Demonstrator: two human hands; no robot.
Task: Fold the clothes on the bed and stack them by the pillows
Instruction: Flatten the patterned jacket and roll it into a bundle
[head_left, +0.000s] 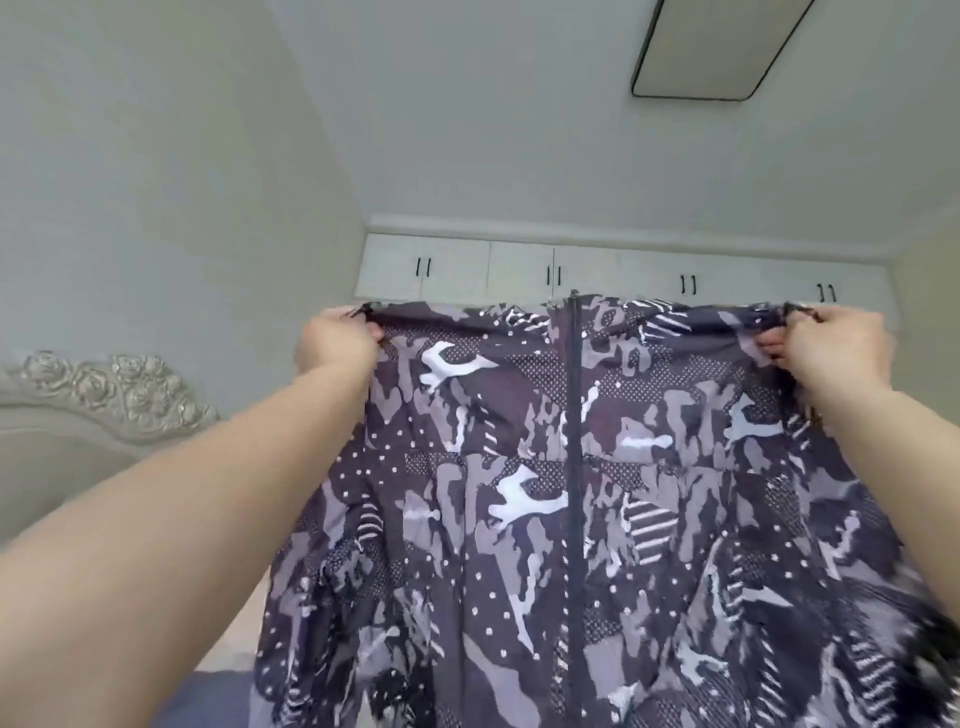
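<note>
A dark purple and grey patterned jacket (519, 493) with a black zipper down its middle hangs spread out in front of me, held up high. My left hand (335, 340) grips its top left corner. My right hand (831, 345) grips its top right corner. The cloth is stretched taut between both hands and drapes down past the bottom of the view. The bed surface and the pillows are hidden behind the jacket.
An ornate white headboard (104, 400) with carved roses stands at the left. White overhead cabinets (467, 267) with black handles run along the far wall. A rectangular ceiling lamp (722, 47) is above. A patch of blue fabric (213, 701) shows at the bottom left.
</note>
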